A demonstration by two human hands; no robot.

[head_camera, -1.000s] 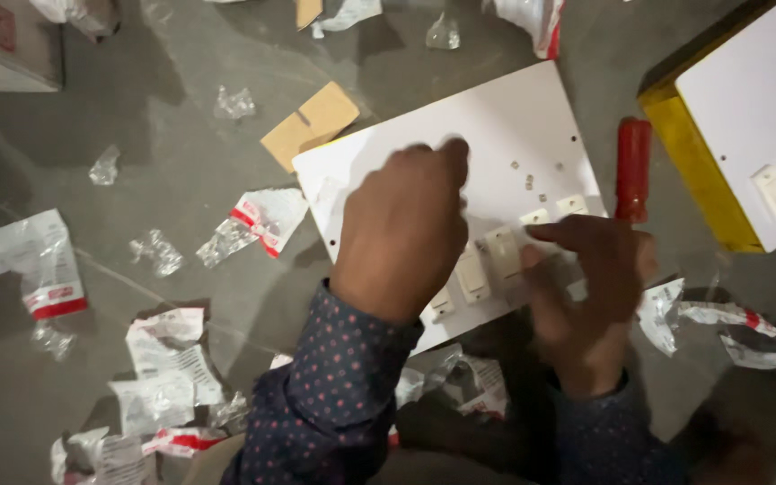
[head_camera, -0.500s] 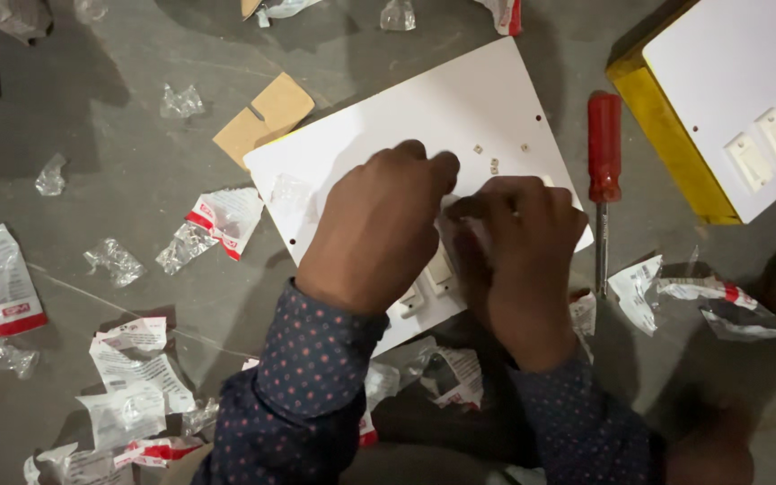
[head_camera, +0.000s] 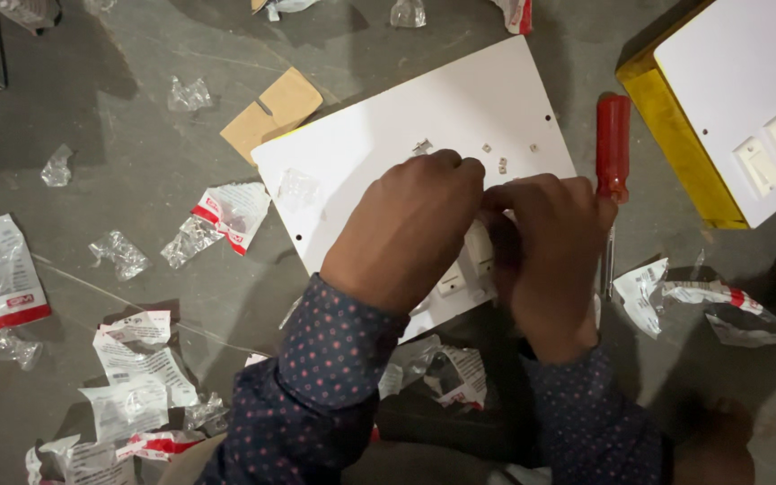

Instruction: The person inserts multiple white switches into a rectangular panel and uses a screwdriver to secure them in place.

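Observation:
A white rectangular panel [head_camera: 388, 144] lies flat on the grey floor, with white switches [head_camera: 453, 277] set along its near edge. My left hand [head_camera: 406, 233] and my right hand [head_camera: 545, 251] meet over those switches, fingers curled down onto one white switch [head_camera: 480, 247] between them. What the fingertips pinch is hidden. A few small screws [head_camera: 501, 164] lie loose on the panel just beyond my hands. A red-handled screwdriver [head_camera: 612, 153] rests on the floor beside my right hand.
A yellow box with a white switch plate [head_camera: 747, 99] sits at the far right. A cardboard piece [head_camera: 271, 112] lies left of the panel. Torn white-and-red packets [head_camera: 231, 216] and clear plastic wrappers [head_camera: 119, 254] litter the floor at left and below.
My right hand has moved left from the panel's right edge to meet my left hand over the switches. The camera view has shifted slightly.

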